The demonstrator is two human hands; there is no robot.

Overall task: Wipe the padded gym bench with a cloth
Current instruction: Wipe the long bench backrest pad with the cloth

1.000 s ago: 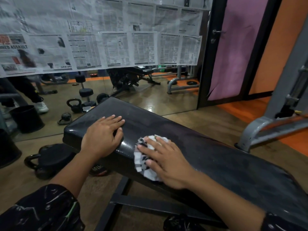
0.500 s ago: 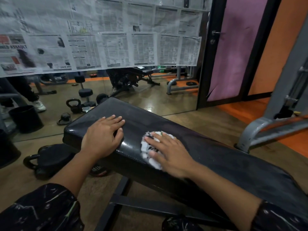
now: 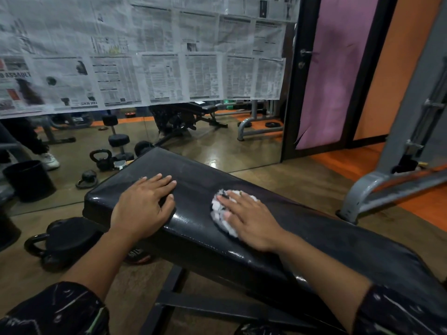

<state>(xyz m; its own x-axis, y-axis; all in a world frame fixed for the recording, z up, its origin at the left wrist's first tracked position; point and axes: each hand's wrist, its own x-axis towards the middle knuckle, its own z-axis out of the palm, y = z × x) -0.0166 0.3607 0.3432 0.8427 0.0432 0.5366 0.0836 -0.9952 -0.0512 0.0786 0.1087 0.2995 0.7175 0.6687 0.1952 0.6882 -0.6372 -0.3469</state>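
Observation:
A long black padded gym bench [image 3: 193, 180] runs from the centre left toward the lower right. My left hand [image 3: 142, 209] rests flat on its near left end, fingers straight and spread. A crumpled white and black cloth [image 3: 219, 211] lies on top of the pad near the middle. My right hand [image 3: 251, 221] presses down on the cloth with straight fingers, covering most of it.
A black kettlebell [image 3: 55, 240] sits on the floor under the bench's left end. A mirror wall [image 3: 217, 141] hung with newspaper sheets stands close behind. A grey machine frame [image 3: 377, 187] is at the right. The bench's black steel base [image 3: 169, 298] lies below.
My right hand has slid the cloth up from the pad's near side edge onto its top, away from me. The left hand has stayed in place.

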